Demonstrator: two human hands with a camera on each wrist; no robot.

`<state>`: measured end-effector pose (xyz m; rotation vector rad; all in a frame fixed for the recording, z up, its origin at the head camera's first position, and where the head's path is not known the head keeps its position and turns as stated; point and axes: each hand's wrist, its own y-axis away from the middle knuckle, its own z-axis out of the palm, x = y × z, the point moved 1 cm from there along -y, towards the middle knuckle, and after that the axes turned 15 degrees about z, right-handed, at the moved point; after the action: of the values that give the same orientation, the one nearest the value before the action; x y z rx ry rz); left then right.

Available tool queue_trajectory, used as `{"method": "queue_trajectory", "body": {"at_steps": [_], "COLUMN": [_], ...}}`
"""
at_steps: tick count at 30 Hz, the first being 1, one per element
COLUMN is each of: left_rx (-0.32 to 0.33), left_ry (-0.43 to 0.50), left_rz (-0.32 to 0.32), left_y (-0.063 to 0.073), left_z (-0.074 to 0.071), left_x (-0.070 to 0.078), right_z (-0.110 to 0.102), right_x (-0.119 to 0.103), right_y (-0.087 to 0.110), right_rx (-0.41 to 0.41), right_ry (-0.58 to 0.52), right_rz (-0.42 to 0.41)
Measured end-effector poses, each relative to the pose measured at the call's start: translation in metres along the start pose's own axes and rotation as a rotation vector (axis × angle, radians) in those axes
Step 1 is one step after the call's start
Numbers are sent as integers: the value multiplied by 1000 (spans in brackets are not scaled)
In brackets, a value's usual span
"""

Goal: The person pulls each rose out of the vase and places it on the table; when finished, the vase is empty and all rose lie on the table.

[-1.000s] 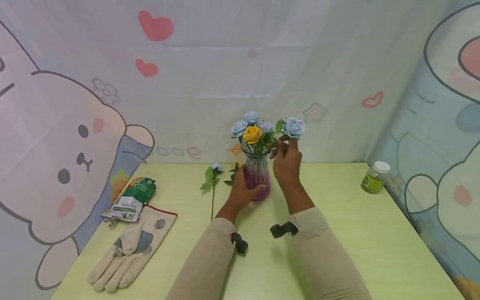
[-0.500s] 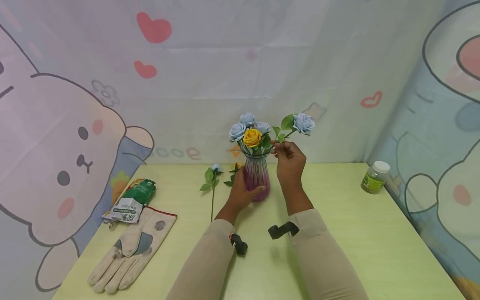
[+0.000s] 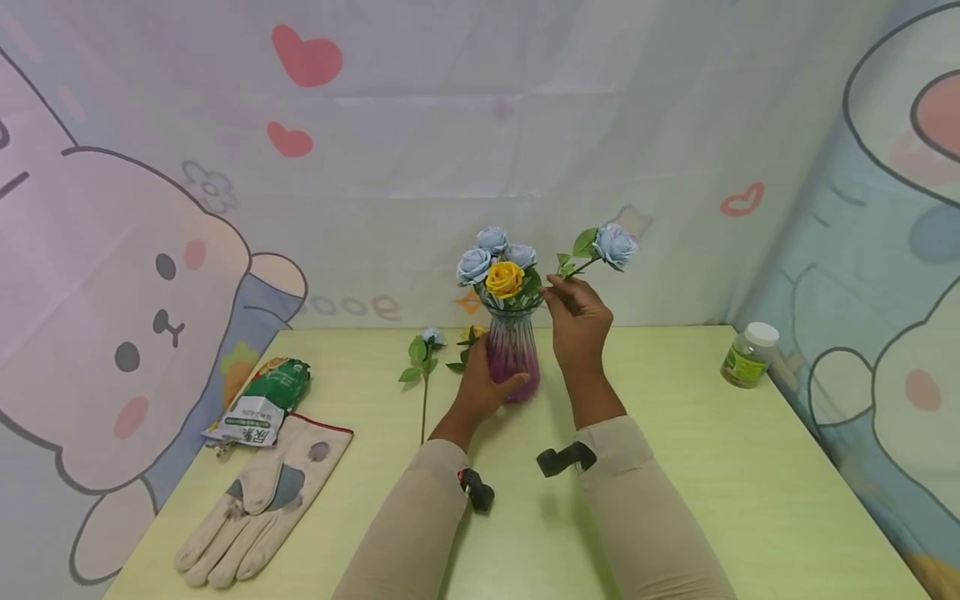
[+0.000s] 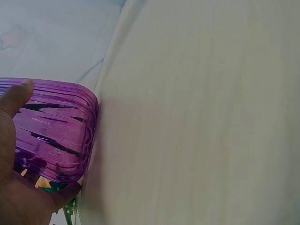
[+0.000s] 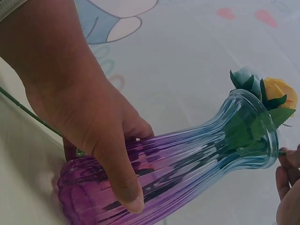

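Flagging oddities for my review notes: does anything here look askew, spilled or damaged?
Nothing looks spilled or broken. One blue rose, pinched in the right hand, slants out away from the blooms bunched above the vase. The work glove at left has dark smudges, possibly just wear.

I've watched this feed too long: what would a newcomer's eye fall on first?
Probably the yellow rose, set among pale blue roses at the mouth of the purple vase that the left hand holds. Next, the single blue rose slanting out right of the vase in the head view, its stem pinched by the right hand. A pale glove lies on the table's left side.
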<state>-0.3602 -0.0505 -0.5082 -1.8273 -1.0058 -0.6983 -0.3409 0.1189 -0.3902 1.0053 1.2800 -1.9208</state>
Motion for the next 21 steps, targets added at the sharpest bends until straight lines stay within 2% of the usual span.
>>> {"method": "queue_trajectory", "body": {"at_steps": [7, 14, 21], "left_rx": [9, 19, 7], "left_ry": [5, 18, 7], "left_rz": [11, 21, 19], "left_y": [0, -1, 0], "left_z": [0, 0, 1], "left_x": [1, 2, 1], "right_z": [-3, -6, -17], "right_x": [-4, -15, -25], "right_y": [-5, -13, -19], "right_rx": [31, 80, 105], "right_ry": [-115, -147, -346], "right_rz": [-13, -12, 63]}}
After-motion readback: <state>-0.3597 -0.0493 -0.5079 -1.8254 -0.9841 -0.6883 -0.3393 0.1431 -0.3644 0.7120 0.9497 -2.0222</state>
